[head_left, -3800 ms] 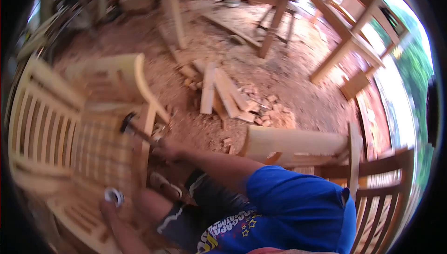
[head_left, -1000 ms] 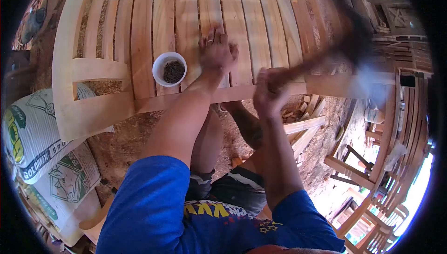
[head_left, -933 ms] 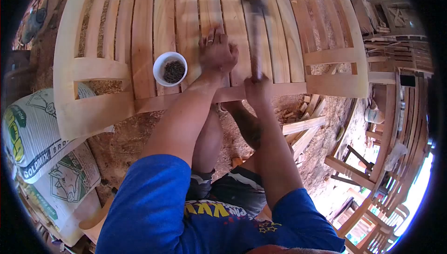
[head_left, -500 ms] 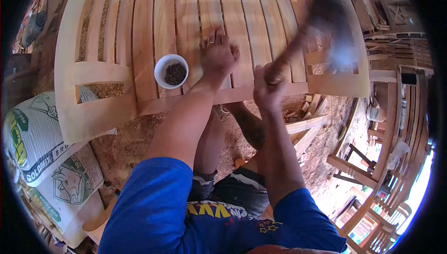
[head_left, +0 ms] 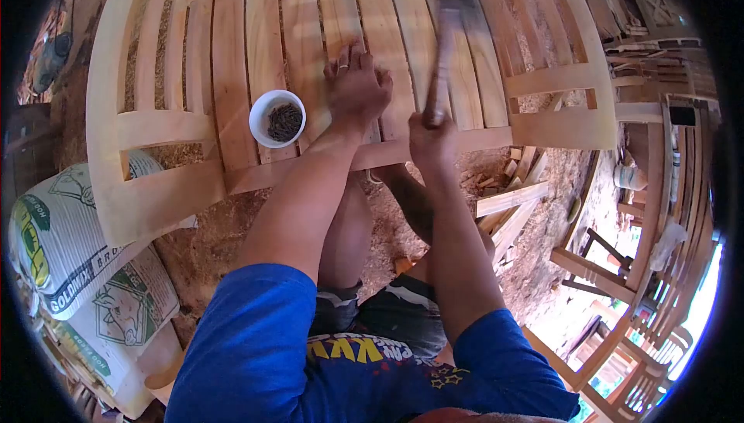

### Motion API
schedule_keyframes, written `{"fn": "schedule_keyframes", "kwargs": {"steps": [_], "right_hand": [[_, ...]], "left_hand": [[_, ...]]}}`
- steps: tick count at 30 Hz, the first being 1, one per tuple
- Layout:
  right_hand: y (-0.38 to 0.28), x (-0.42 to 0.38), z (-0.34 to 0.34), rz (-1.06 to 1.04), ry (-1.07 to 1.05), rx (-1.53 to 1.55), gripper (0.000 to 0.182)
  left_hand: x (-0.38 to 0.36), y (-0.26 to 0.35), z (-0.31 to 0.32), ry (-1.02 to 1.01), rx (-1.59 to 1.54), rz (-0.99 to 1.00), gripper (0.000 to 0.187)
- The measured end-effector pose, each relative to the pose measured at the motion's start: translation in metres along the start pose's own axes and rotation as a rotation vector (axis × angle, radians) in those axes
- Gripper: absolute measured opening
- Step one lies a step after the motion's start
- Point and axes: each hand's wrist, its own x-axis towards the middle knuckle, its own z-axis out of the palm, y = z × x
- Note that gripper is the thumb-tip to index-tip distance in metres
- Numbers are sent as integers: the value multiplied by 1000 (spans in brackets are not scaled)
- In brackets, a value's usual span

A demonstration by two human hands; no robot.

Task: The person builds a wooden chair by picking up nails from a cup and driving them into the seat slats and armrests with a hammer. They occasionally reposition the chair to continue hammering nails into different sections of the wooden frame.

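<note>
My right hand (head_left: 432,142) is wrapped round the wooden handle of a hammer (head_left: 442,67), whose dark head is raised over the slats and blurred. My left hand (head_left: 359,91) rests on the slatted wooden seat (head_left: 387,105), fingers curled and a ring on one of them. Whatever those fingertips may pinch is hidden. To the left of that hand, a white bowl (head_left: 258,130) stands on the slats. A heap of dark nails (head_left: 285,122) lies in it.
Slatted side panels (head_left: 167,127) flank the seat. Printed sacks (head_left: 66,229) are piled at the left. Wood offcuts (head_left: 511,198) lie on the sawdust-covered floor beyond my right arm, and wooden furniture frames (head_left: 655,190) stand along the right.
The hammer has swung left and upright from its slant to the right, and my right hand has shifted slightly left. My left hand stays on the slats. The whole view has shifted a little.
</note>
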Motion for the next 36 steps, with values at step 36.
{"fn": "schedule_keyframes", "kwargs": {"steps": [36], "right_hand": [[52, -118, -66, 350, -200, 57, 39]], "left_hand": [[29, 19, -38, -255, 349, 311, 33]]}}
